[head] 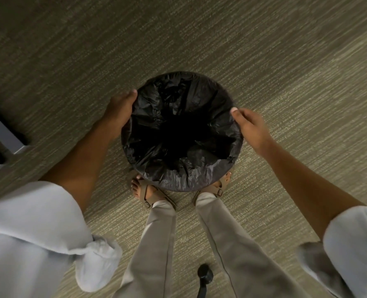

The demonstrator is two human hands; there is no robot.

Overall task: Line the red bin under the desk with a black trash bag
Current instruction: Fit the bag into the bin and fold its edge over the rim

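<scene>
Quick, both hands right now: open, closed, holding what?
Left hand: closed on the black trash bag edge at the bin's rim.
Right hand: pinching the bag's edge on the opposite side.

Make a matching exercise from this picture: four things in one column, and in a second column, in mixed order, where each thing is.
Things:
1. left hand
2. right hand
3. crinkled black plastic trash bag
4. small black castor wheel

Places:
A. at the bottom edge of the view, between the trouser legs
B. on the bag's right rim
C. spread open over the round bin, covering it
D. on the bag's left rim

Pairs: 1-D, 2-B, 3-C, 4-A
</scene>
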